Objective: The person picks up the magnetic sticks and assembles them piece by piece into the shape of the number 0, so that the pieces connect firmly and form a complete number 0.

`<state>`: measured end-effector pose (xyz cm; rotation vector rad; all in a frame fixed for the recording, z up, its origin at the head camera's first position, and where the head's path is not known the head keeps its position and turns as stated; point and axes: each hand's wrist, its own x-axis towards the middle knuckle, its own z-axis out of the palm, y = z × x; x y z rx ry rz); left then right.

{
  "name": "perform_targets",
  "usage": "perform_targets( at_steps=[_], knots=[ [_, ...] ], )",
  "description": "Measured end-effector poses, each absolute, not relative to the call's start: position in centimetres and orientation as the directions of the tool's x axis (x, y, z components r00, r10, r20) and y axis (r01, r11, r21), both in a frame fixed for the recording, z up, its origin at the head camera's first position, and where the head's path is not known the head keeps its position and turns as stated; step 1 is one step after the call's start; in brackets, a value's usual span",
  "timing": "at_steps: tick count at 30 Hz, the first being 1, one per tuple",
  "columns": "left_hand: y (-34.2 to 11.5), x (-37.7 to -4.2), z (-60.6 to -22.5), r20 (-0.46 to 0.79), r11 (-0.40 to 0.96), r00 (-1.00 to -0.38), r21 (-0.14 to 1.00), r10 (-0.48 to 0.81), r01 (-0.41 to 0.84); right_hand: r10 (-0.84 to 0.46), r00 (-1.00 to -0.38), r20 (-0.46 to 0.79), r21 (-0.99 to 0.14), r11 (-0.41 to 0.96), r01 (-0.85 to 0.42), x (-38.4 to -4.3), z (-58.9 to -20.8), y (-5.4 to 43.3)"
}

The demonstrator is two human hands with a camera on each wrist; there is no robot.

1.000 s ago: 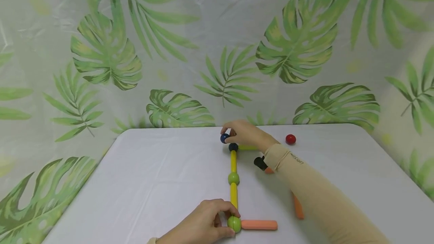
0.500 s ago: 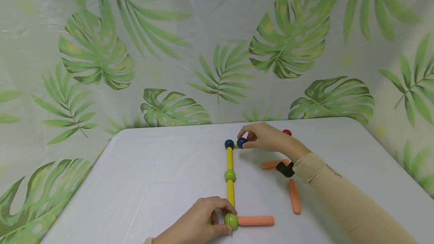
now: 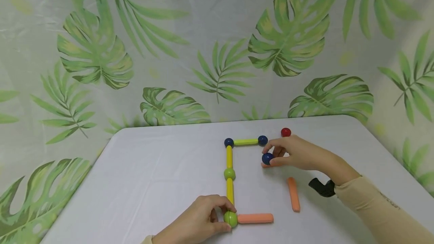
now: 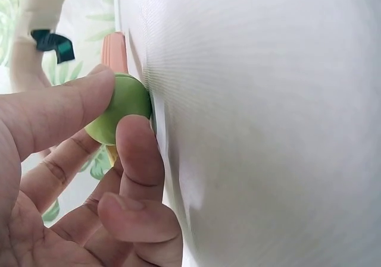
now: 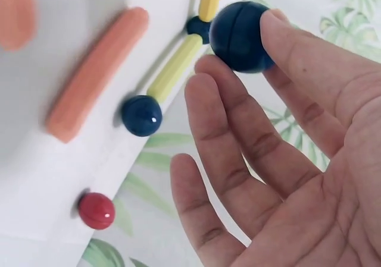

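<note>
Beneath both hands spread a white table (image 3: 152, 176), with a leaf-printed backdrop (image 3: 169, 72) beyond them. From the left hand (image 3: 201, 217), two yellow rods (image 3: 229, 156) joined by a middle green ball (image 3: 229, 174) ran away from the person to a corner blue ball (image 3: 228, 142); there a lime rod (image 3: 246, 142) turned right, ending at a far blue ball (image 3: 262, 140) just beyond the right hand (image 3: 300, 153). A pink rod (image 3: 255, 218) pointed right from the left grip. Nearer than the right hand, an orange rod (image 3: 294, 194) lay roughly fore-and-aft; beyond that hand rested a red ball (image 3: 286, 131). The left thumb and fingers were clamped on the near green ball (image 3: 231, 219); the right thumb and fingertips pinched the held blue ball (image 3: 267, 158), little finger apart.
</note>
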<state>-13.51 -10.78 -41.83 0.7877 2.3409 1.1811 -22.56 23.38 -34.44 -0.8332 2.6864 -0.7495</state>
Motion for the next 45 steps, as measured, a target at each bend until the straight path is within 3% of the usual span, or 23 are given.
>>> perform_targets(
  at_steps=[22,45],
  knots=[
    [-10.9,-13.6,-41.9,-0.073,0.465,-0.757,0.826,0.649,0.319,-0.622,-0.749,-0.228,-0.659,0.665,-0.352,-15.9,-37.4,24.6],
    [-11.1,-13.8,-41.6,-0.06,0.461,-0.755,0.822,0.653,0.334,-0.663,-0.721,-0.202,-0.678,0.626,-0.385,-13.6,-38.8,23.7]
  ],
)
